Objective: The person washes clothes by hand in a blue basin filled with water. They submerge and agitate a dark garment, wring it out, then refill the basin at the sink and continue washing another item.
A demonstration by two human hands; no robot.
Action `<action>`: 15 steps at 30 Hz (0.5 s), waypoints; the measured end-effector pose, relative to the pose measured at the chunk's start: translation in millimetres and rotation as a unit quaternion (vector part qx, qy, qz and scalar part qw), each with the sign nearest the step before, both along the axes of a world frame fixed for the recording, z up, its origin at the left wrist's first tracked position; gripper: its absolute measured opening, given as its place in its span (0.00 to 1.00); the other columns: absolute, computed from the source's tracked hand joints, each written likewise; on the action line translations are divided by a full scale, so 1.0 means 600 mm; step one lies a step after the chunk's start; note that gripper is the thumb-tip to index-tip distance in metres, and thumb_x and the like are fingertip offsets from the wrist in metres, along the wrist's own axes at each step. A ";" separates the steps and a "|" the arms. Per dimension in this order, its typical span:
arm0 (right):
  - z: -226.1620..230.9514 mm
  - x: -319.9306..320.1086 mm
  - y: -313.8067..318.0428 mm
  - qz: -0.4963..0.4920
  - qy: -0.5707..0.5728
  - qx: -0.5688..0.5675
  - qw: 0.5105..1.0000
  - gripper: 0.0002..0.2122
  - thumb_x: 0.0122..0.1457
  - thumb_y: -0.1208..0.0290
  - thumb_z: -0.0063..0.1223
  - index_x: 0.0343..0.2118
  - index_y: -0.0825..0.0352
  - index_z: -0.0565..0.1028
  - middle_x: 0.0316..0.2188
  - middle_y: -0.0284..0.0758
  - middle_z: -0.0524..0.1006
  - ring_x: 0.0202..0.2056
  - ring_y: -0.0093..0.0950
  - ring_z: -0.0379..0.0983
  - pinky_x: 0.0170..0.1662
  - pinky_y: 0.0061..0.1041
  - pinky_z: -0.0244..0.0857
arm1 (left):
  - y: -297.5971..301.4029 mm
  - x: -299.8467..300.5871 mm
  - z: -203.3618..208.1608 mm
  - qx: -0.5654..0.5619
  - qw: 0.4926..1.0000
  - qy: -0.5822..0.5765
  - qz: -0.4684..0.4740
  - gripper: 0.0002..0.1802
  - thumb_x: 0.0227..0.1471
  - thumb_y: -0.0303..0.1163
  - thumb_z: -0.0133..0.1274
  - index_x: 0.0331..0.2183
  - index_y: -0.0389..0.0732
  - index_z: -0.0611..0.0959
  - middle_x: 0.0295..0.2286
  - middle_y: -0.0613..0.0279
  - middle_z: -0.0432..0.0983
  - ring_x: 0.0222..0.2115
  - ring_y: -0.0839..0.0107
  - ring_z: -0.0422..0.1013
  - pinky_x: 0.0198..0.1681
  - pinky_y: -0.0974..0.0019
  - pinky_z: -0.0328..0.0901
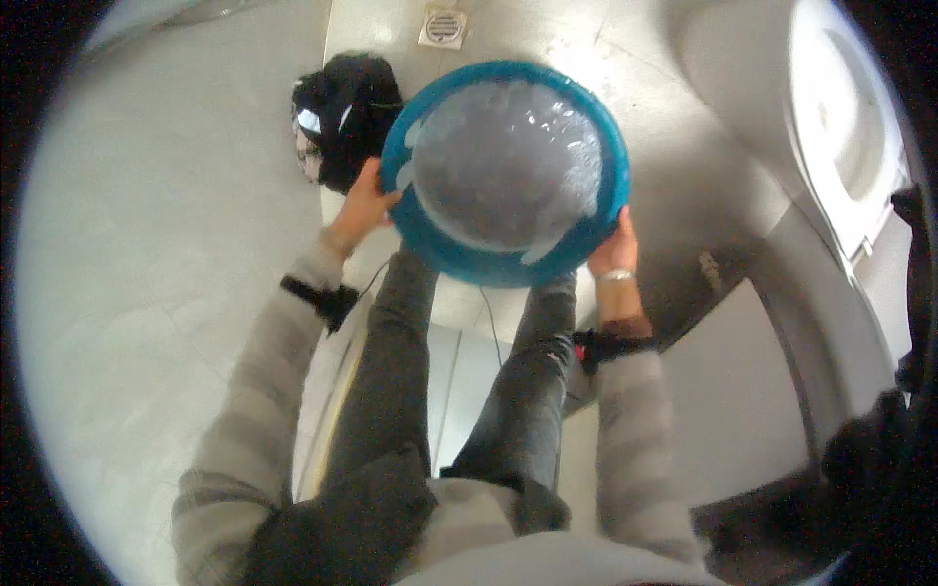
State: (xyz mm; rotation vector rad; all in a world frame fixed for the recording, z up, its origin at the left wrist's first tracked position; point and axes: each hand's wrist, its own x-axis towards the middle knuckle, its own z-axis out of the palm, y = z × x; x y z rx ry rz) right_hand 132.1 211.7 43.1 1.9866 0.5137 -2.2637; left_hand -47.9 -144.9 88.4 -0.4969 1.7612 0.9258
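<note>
A round blue basin (459, 266) full of greyish, sudsy water is in front of my legs, with bubbles gathered on its right side. My left hand (363, 207) grips the basin's left rim, the thumb over the edge. On the opposite side my right hand (616, 249) holds the right rim; some of its fingers are hidden under the basin. Both wrists carry black straps, and a light band circles the right one.
Beside the basin's left edge lies a black bundle of cloth (357, 107). A square floor drain (443, 27) is set in the tiles beyond. On the right stands a white toilet (811, 137). A thin cable (491, 317) hangs between my legs.
</note>
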 end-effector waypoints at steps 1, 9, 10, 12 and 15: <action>0.038 0.009 -0.002 -0.007 -0.007 0.000 1.000 0.23 0.64 0.52 0.47 0.56 0.62 0.69 0.52 0.36 0.72 0.52 0.39 0.67 0.56 0.43 0.59 | 0.001 0.005 0.042 -0.005 1.000 0.005 -0.007 0.27 0.55 0.27 0.54 0.53 0.50 0.62 0.48 0.60 0.70 0.45 0.61 0.70 0.34 0.52 0.74; 0.356 0.000 0.041 -0.007 0.055 -0.036 0.998 0.26 0.62 0.48 0.49 0.56 0.61 0.68 0.53 0.36 0.70 0.53 0.38 0.64 0.57 0.44 0.57 | 0.039 -0.007 0.388 0.007 0.995 0.094 -0.020 0.27 0.54 0.25 0.53 0.54 0.46 0.64 0.41 0.61 0.72 0.35 0.73 0.72 0.26 0.71 0.72; 0.401 0.012 0.037 -0.016 0.081 -0.007 0.997 0.27 0.61 0.48 0.51 0.57 0.61 0.67 0.55 0.36 0.69 0.56 0.38 0.62 0.59 0.46 0.55 | 0.038 0.000 0.432 0.018 0.994 0.110 -0.013 0.25 0.53 0.25 0.52 0.52 0.44 0.66 0.37 0.61 0.72 0.32 0.74 0.72 0.25 0.73 0.71; 0.480 0.038 0.029 -0.031 0.071 -0.005 0.997 0.27 0.61 0.49 0.52 0.56 0.61 0.68 0.56 0.36 0.68 0.57 0.39 0.61 0.60 0.47 0.54 | 0.035 0.008 0.503 0.049 0.991 0.124 -0.021 0.25 0.54 0.25 0.52 0.53 0.43 0.66 0.38 0.62 0.73 0.30 0.75 0.71 0.22 0.75 0.68; 0.545 0.064 0.013 -0.054 0.095 -0.006 0.994 0.26 0.62 0.48 0.49 0.57 0.62 0.67 0.56 0.37 0.69 0.57 0.40 0.62 0.60 0.47 0.54 | 0.029 0.023 0.561 0.049 0.973 0.218 -0.060 0.22 0.55 0.26 0.51 0.51 0.40 0.68 0.37 0.60 0.72 0.33 0.72 0.71 0.29 0.70 0.70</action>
